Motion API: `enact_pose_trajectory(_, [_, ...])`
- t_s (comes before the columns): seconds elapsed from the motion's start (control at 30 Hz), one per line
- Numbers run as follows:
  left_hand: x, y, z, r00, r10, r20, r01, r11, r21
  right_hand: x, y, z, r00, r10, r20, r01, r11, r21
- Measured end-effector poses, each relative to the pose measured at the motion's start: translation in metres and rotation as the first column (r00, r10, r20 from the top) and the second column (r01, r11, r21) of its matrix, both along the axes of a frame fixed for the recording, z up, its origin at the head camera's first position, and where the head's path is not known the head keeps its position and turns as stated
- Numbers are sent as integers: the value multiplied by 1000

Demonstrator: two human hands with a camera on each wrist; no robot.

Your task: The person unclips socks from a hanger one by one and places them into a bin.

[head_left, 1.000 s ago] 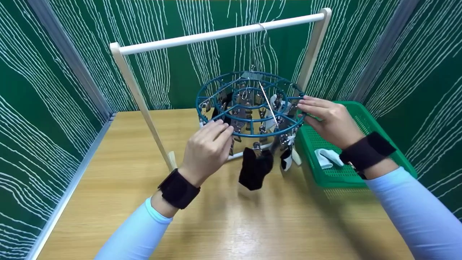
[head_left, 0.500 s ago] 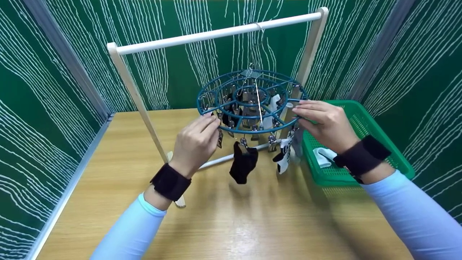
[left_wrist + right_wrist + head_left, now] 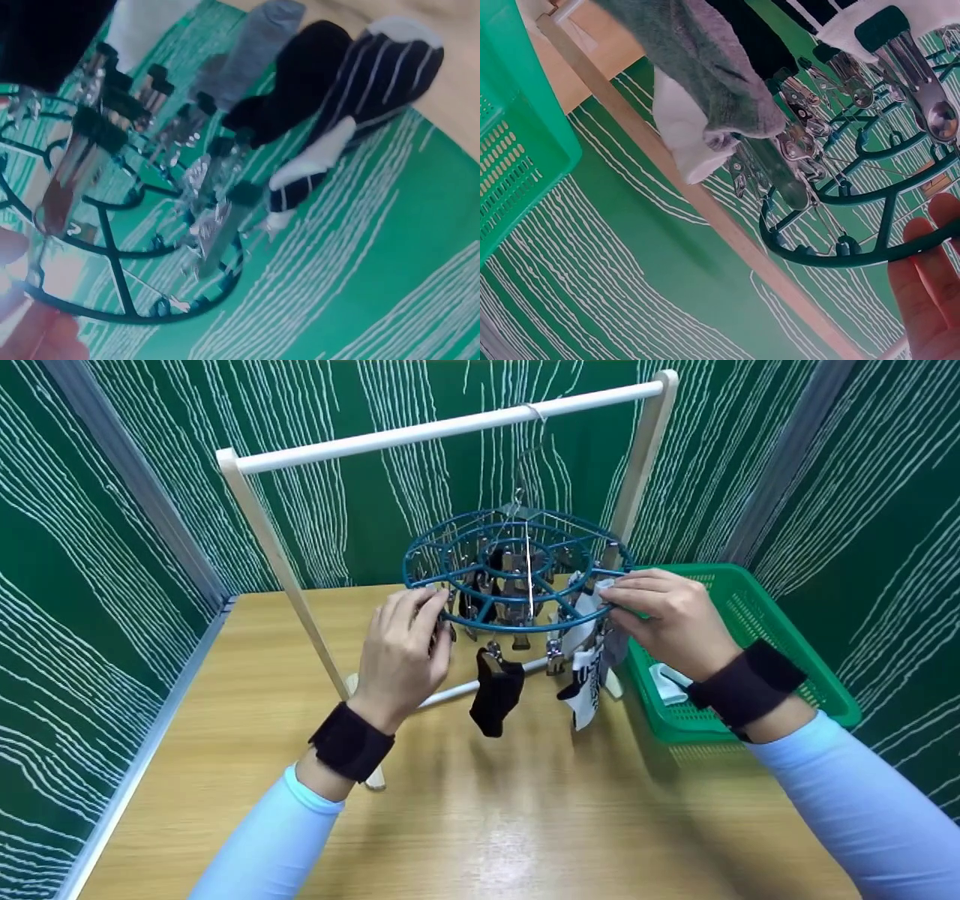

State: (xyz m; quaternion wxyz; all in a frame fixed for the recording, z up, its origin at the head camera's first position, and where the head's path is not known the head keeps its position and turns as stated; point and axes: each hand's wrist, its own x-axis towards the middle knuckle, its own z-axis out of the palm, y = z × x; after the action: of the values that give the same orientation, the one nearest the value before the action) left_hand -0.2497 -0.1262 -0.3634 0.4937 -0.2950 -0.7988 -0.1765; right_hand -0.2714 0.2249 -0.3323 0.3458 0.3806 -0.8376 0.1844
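Observation:
A round blue-green clip hanger (image 3: pixel 517 628) hangs by a hook below the white bar. My left hand (image 3: pixel 405 649) holds its rim at the near left, a metal clip (image 3: pixel 67 180) close to the fingers. On the right side my right hand (image 3: pixel 667 604) grips the rim between fingers and thumb; its fingers (image 3: pixel 922 289) show at the rim in the right wrist view. Clipped to the front are a black sock (image 3: pixel 496 697) and a white-and-black sock (image 3: pixel 585 682). A grey sock (image 3: pixel 712 75) and a striped sock (image 3: pixel 375 79) also hang from clips.
The white bar (image 3: pixel 450 429) rests on a wooden stand (image 3: pixel 281 574) on the table (image 3: pixel 480 825). At the right, a green basket (image 3: pixel 817 682) contains a light-coloured cloth item (image 3: pixel 667 686), partly hidden by my right wrist. Green walls with white lines surround the table.
The hanger has turned, its front socks swinging to the left, and its tilt has shifted slightly. My left hand has moved left along with the rim; my right hand has shifted slightly left.

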Motion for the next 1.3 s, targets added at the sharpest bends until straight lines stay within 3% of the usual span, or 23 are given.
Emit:
enact_pose_trajectory(0.13, [6,5,-4,996,-60,-69,61,998,16,0,-1,0,1000,13,-3,-13,1000,-1])
enact_pose_trajectory(0.3, [12,11,-10,970,-198,-142,199,980,-11,1,0,1,1000,6,-1,-6,1000,7])
enact_pose_trajectory(0.4, [17,14,-14,963,-262,-69,261,965,-28,2,0,1,1000,7,4,-7,1000,5])
enact_pose_trajectory(0.47, [21,17,-16,959,-282,42,282,959,-11,2,0,1,1000,9,5,-9,1000,1])
enact_pose_trajectory(0.53, [24,21,-16,940,-284,187,284,958,30,2,0,1,1000,10,7,-10,1000,-1])
enact_pose_trajectory(0.57, [26,22,-16,922,-284,265,278,959,57,2,0,1,1000,11,7,-11,1000,-1])
enact_pose_trajectory(0.63, [29,25,-14,861,-290,418,264,957,118,2,0,1,1000,10,7,-10,1000,0])
enact_pose_trajectory(0.73, [30,28,-10,741,-322,589,250,947,203,3,0,0,1000,8,9,-8,1000,3])
enact_pose_trajectory(0.83, [28,28,-5,635,-358,685,245,934,261,2,0,0,1000,8,12,-8,1000,5])
enact_pose_trajectory(0.9, [25,28,-2,587,-385,712,254,923,289,2,0,0,1000,9,13,-9,1000,3])
enact_pose_trajectory(0.97, [23,27,-1,560,-411,719,268,911,312,2,0,-1,1000,9,14,-9,1000,0])
enact_pose_trajectory(1.07, [21,26,-1,553,-441,707,286,897,336,2,2,-1,1000,4,14,-4,1000,-2])
enact_pose_trajectory(1.3, [21,25,1,574,-414,707,253,910,328,4,2,-2,1000,-9,16,9,1000,-2])
